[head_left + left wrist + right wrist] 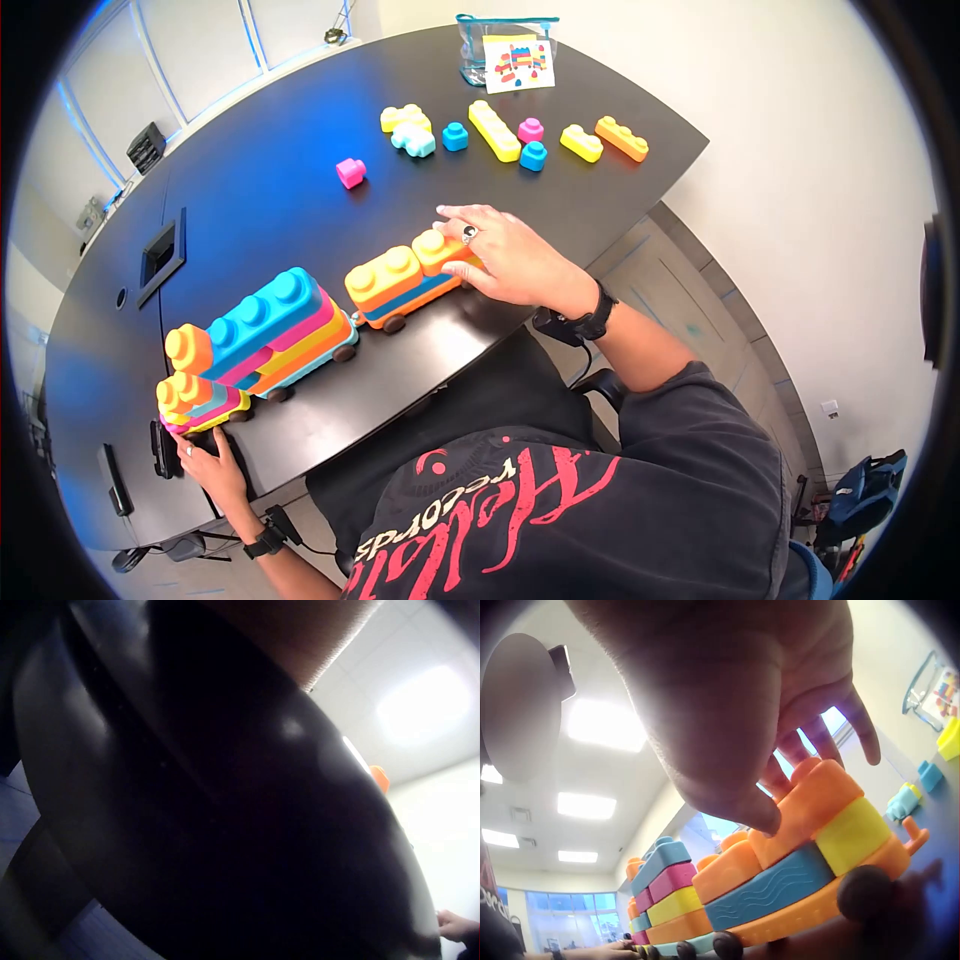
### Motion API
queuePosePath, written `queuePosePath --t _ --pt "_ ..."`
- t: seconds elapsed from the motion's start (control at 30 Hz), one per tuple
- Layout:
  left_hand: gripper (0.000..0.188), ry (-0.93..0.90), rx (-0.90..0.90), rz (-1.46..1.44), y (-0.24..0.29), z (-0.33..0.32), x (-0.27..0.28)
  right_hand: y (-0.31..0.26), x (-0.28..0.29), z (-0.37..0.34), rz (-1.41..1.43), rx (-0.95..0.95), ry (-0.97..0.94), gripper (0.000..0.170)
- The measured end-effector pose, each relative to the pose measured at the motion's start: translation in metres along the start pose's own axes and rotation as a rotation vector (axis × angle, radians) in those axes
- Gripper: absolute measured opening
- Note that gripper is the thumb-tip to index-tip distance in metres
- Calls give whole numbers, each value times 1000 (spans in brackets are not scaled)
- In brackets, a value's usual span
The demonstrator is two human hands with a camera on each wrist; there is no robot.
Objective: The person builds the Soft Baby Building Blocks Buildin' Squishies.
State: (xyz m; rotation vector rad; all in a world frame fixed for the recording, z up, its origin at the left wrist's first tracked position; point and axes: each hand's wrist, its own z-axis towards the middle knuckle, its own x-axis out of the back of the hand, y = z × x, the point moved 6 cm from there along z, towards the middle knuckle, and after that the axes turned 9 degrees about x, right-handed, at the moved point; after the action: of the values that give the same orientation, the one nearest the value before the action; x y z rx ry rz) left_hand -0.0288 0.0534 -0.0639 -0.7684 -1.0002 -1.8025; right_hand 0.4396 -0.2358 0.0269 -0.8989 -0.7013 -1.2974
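Observation:
A block train stands on the table. Its taller part carries a long blue block [255, 310] over pink and yellow layers; the wheeled wagon behind it has orange blocks [385, 275] [731, 866] over blue and yellow ones. My right hand [515, 255] [742, 697] grips the wagon's rear orange block [817, 799], thumb on the near side and fingers across the far side. At the front end, my left hand [215, 475] touches the low pink and yellow base [215, 412], fingers extended. The left wrist view shows mostly dark surface.
Across the table lie a pink block [351, 173], a long yellow block [494, 131], an orange block [622, 139] and several others. A clear pouch [473, 60] with a picture card [520, 68] stands behind them. A recessed frame [162, 257] sits at left.

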Motion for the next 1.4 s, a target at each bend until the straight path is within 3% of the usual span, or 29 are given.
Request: queuePosePath --t 0.07,0.13,0.17,0.23,0.33,0.4,0.47,0.6,0.67,0.8,0.87,0.93,1.0,1.03,1.1,1.13,1.2,1.27,1.33,1.4 --pt "80 -35 26 -12 6 -3 4 -1 -1 9 67 -36 -34 46" --pt "79 -25 14 -34 9 -4 6 3 -3 17 118 -180 -195 41" --pt "79 -31 21 -35 11 -5 7 5 2 22 121 -171 -190 41" --pt "78 -34 33 -31 9 -4 8 23 7 31 265 -161 -355 49" --pt "80 -41 31 -21 8 -4 6 62 42 52 329 -288 -294 46" --pt "78 -60 45 -28 15 -5 11 112 50 78 160 -439 -361 52" --pt "78 -45 40 -38 15 -6 11 160 41 108 31 -464 -393 52" --pt "78 -61 31 -68 12 -6 10 235 -26 181 22 -266 -401 44" --pt "80 -46 17 -34 13 -6 11 263 -65 209 -144 -38 -305 45" --pt "85 -83 94 -109 22 -5 19 288 -117 246 -165 -265 -289 49" --pt "84 -86 62 -88 18 -5 17 302 -141 253 -203 -328 -395 55" --pt "83 -71 73 -89 15 -4 17 307 -158 257 -199 -359 -637 63" --pt "79 -61 41 -73 17 -6 16 309 -159 266 -337 -287 -578 67" --pt "77 -38 40 -61 17 -6 16 309 -152 273 -312 -161 -471 67" --pt "74 -30 28 -55 18 -5 17 268 -106 282 -241 11 -43 57" --pt "72 -41 20 -66 19 -6 16 230 -78 284 -140 29 -8 59" --pt "71 -95 41 -51 10 -3 12 169 -44 273 259 -53 -134 52" --pt "72 -101 66 -84 9 -2 10 92 -20 237 244 116 -307 43" --pt "72 -42 25 -45 5 -3 8 10 -4 188 417 256 -526 43" --pt "73 -47 35 -47 1 -2 5 -40 1 154 383 496 -477 46"
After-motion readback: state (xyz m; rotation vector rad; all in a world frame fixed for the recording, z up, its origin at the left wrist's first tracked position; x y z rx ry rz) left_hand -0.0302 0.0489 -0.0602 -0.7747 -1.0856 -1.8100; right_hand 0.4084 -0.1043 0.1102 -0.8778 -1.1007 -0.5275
